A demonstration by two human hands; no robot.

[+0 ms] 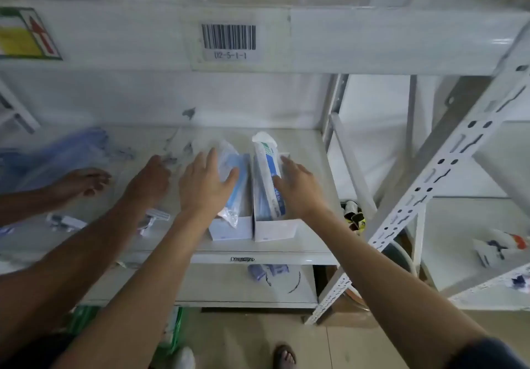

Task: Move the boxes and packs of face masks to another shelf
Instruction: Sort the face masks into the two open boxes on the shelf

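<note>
Two open white boxes stand side by side on the middle shelf (301, 144). The left box (229, 229) holds a clear pack of blue face masks (233, 165). In the right box (275, 229) a white and blue mask pack (266, 159) stands upright. My left hand (205, 186) lies flat on the clear pack with straight fingers. My right hand (298, 188) touches the right box's pack and its right wall, fingers spread and nearly straight. Neither hand grips anything.
Another person's two hands (149, 179) (83, 182) reach onto the same shelf at the left, near a blue plastic bag (57, 159) and razors (155, 216). A perforated white post (430, 196) slants at the right. The upper shelf beam carries a barcode label (228, 38).
</note>
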